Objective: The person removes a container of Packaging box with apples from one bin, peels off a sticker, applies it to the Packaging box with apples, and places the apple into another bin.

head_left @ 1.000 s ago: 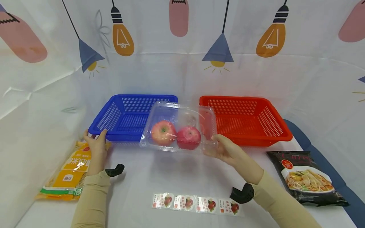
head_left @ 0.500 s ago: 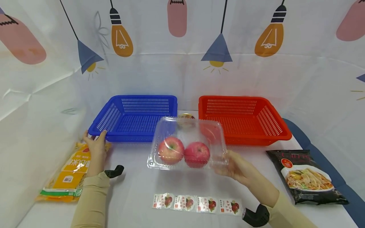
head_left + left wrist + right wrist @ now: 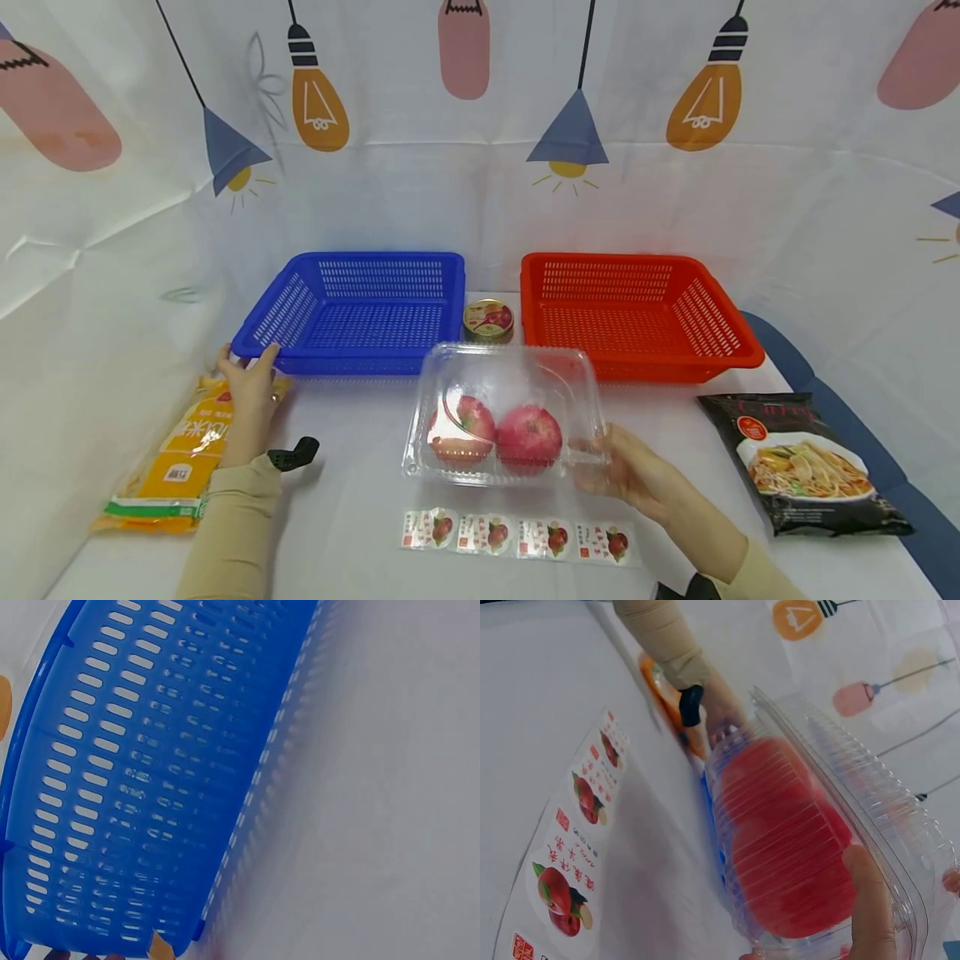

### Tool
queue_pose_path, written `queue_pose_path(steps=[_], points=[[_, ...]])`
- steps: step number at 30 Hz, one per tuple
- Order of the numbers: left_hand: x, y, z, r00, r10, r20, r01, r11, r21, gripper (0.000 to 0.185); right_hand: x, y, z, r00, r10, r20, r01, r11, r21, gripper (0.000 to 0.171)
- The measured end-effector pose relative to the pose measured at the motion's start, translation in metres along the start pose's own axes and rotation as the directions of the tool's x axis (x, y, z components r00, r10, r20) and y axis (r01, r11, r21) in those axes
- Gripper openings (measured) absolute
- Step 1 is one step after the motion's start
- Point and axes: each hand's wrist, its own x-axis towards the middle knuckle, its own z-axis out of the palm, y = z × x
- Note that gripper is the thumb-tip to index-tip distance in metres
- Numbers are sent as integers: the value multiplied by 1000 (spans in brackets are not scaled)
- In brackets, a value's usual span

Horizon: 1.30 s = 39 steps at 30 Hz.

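Note:
In the head view my right hand [image 3: 637, 471] grips the right side of a clear plastic clamshell container [image 3: 510, 375]. Two apples [image 3: 529, 437] sit side by side within it, and its lid is down. The right wrist view has the thumb [image 3: 870, 900] on the container's rim, with the apples [image 3: 787, 855] showing red through the ribbed plastic. At the near left corner of a blue basket [image 3: 360, 365], my left hand [image 3: 251, 396] holds the rim, fingers and thumb spread across the corner. The basket's slotted wall [image 3: 150, 765] fills much of the left wrist view.
A red basket [image 3: 660, 371] stands back right, with a small tin [image 3: 488, 322] between the baskets. Several apple stickers [image 3: 517, 537] lie in a row at the front. A yellow bag [image 3: 176, 458] lies left, a black noodle bag [image 3: 810, 467] right.
My right hand has brought the container of apples toward me, down and slightly right, from in front of the baskets, uncovering the tin. My left hand stays at the blue basket's corner.

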Motion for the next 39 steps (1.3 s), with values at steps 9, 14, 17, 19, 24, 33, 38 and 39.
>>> queue_pose_path(steps=[9, 14, 17, 19, 24, 33, 38, 39], points=[[-4, 0, -9, 996, -18, 89, 16, 999, 29, 99, -4, 7, -1, 996, 32, -83, -32, 999, 6, 25], [-6, 1, -11, 994, -19, 109, 13, 998, 62, 103, -2, 10, -4, 997, 17, -69, -16, 1000, 16, 14], [-9, 1, -12, 994, -27, 103, 17, 996, 90, 101, -1, 12, -7, 999, 10, -53, -9, 1000, 16, 4], [-13, 1, -11, 995, -41, 88, 31, 993, 113, 99, 0, 13, -9, 999, 9, -52, -8, 1000, 12, 1], [-33, -1, -2, 996, 57, -66, -47, 987, 155, 88, 3, 16, -10, 998, 16, -63, -15, 1000, 13, 3], [-104, -28, 37, 890, 447, 85, -455, 864, 217, 63, 10, 21, -7, 994, 43, -105, -43, 999, 5, 6], [-134, -43, 52, 830, 231, 508, -482, 756, 444, 51, 14, 22, -7, 996, 49, -80, -49, 999, 2, 12], [-137, -45, 55, 808, 160, 567, -476, 744, 469, 51, 15, 22, -7, 996, 49, -78, -49, 999, 1, 13]])
